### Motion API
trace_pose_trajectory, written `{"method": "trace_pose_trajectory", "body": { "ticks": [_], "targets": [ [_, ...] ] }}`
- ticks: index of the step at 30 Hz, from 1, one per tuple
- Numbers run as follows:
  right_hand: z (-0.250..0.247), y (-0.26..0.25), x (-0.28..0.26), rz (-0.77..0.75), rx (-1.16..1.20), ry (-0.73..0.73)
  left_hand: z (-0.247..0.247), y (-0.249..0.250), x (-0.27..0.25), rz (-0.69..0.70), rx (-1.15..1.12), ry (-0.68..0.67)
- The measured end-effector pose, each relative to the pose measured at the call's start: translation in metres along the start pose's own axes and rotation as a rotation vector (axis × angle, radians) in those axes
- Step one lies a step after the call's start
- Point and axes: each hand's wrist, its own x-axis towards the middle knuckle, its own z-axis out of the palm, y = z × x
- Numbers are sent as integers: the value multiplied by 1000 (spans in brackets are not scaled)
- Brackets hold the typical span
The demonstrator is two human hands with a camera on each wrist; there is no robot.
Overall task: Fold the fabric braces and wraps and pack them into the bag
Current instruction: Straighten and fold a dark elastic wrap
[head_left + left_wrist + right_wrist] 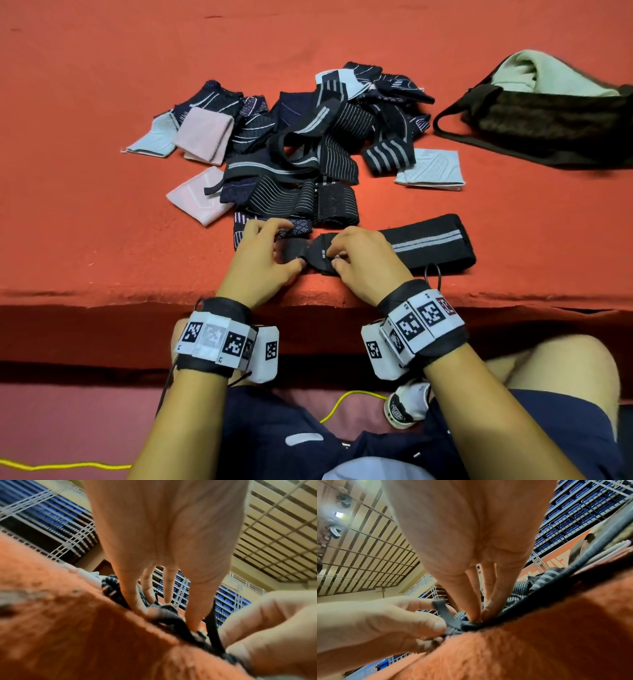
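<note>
**Both hands on a black wrap at the near table edge**

Head view: left hand (263, 253) and right hand (363, 260) pinching the black wrap (421, 245), laid rightward on the orange table (102, 205). Pile of braces (294, 150) just beyond; open bag (548, 116) far right.

Left wrist: fingers (193, 609) pressed down onto the dark fabric.

Right wrist: fingertips (489, 609) bunched narrow, gripping the wrap's end.

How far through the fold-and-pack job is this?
Early. Done: nothing visibly packed; the bag lies open at far right showing only pale lining. In hand: left hand and right hand both pinch one end of the black striped wrap at the table's near edge. Left: the whole pile of braces beyond it.
</note>
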Motion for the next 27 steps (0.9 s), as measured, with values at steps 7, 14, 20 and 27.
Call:
{"method": "trace_pose_trajectory", "body": {
  "ticks": [7, 14, 20, 27],
  "targets": [
    [-1, 2, -2, 71, -14, 5, -1, 17, 5, 14, -338, 121],
    [-6, 10, -6, 86, -49, -18, 28, 62, 13, 25, -549, 38],
    [-24, 28, -10, 196, 45, 43, 56, 67, 15, 26, -490, -69],
    [-26, 33, -11, 177, 98, 123, 61, 65, 20, 8, -389, -117]
  ]
}}
